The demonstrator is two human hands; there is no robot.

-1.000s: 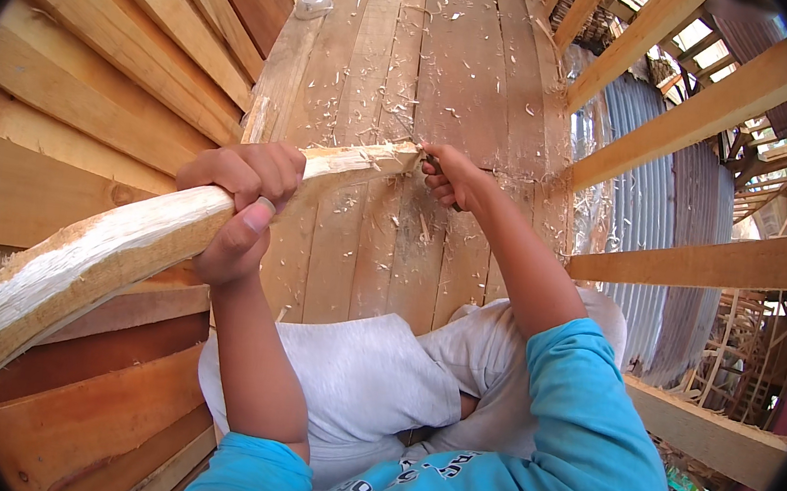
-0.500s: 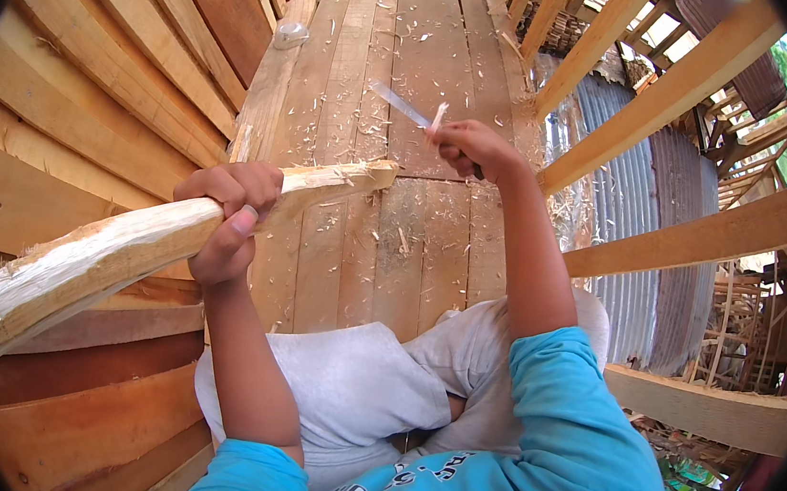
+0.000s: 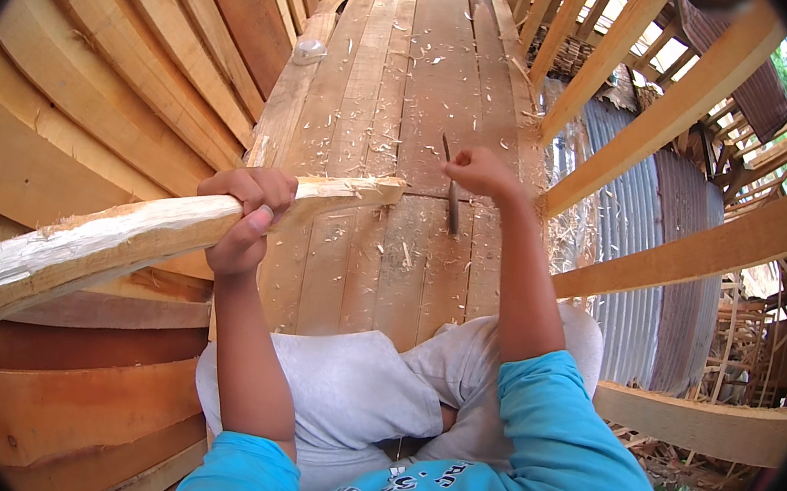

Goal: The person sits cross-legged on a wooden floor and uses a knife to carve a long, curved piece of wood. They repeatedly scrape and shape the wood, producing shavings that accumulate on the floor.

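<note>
My left hand (image 3: 251,211) is wrapped around a long, curved, partly whittled piece of wood (image 3: 126,232). The wood runs from the lower left to a cut end near the middle of the floor, pale along its upper face. To the right of that end, my right hand (image 3: 483,172) is closed on a knife (image 3: 454,209). The thin blade shows edge-on beyond my fingers, and the dark handle sticks out below them, toward me. Blade and wood are apart.
Shavings (image 3: 406,255) lie scattered over the plank floor (image 3: 337,278). A wall of curved boards (image 3: 115,63) rises on the left. Wooden rails (image 3: 700,249) border the right side, with corrugated metal sheets (image 3: 633,204) beyond. A small clear object (image 3: 309,51) lies at the far left.
The knife has turned from pointing far left to nearly straight away from me, edge-on. The pale shaving by my right hand no longer shows there. My right hand has moved slightly nearer.
</note>
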